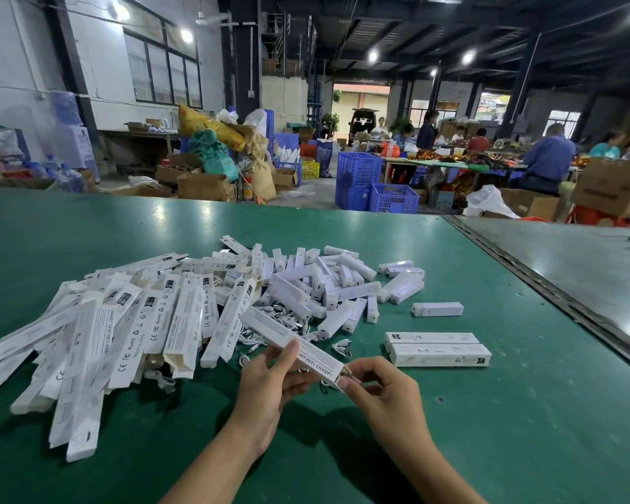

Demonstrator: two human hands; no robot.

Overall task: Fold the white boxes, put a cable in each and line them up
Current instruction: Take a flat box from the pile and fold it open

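Green factory table [488,412], busy workshop behind. Left hand [270,380] fingers wrap around a folded white box [288,336] held just above the table. Right hand [382,391] fingers pinch what looks like a cable [346,371] at its open near end, so probably the filling step. Two closed boxes [437,349] lie side by side on the right. Big heap of flat boxes [99,332] and loose cables [284,321] remain: barely started.

I see a green table [488,412], smooth with a faint sheen, white boxes [99,343] of matt printed card, lamp bars [437,309] of smooth, slightly glossy white plastic, and blue crates [359,169] of latticed plastic.
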